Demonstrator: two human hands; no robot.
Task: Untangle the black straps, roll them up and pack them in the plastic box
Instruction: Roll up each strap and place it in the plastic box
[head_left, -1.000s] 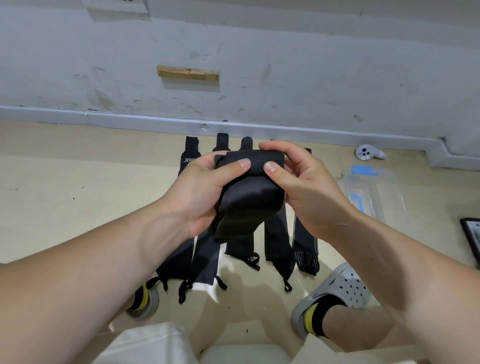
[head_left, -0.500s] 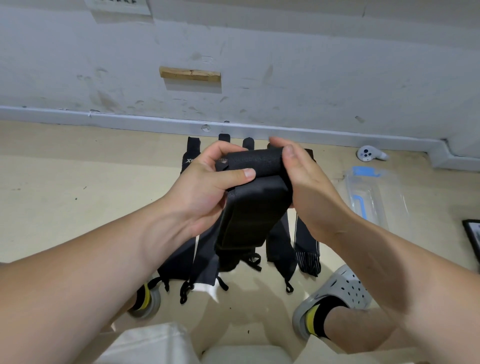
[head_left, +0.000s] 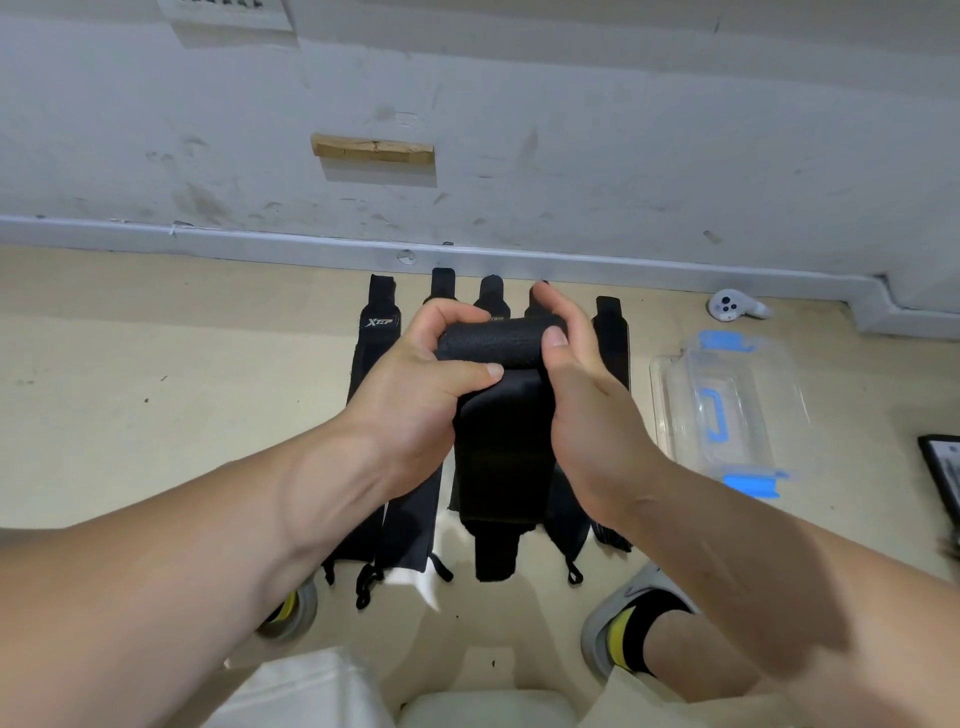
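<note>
I hold one black strap (head_left: 501, 441) up in front of me, its top end wound into a roll between both hands and its tail hanging down. My left hand (head_left: 421, 395) grips the roll's left end, thumb across the front. My right hand (head_left: 576, 395) grips the right end, thumb on the roll. Several other black straps (head_left: 374, 353) lie flat in a row on the floor beneath, running toward the wall. The clear plastic box (head_left: 727, 410) with blue clips stands open on the floor to the right.
A white controller (head_left: 732, 306) lies by the skirting board at the right. A dark flat object (head_left: 943, 478) shows at the right edge. My feet in grey clogs (head_left: 623, 613) stand either side of the straps' near ends. The wall is close ahead.
The roll at the strap's top has grown as both hands turned it, and the hanging tail has become shorter. My hands have shifted slightly upward.
</note>
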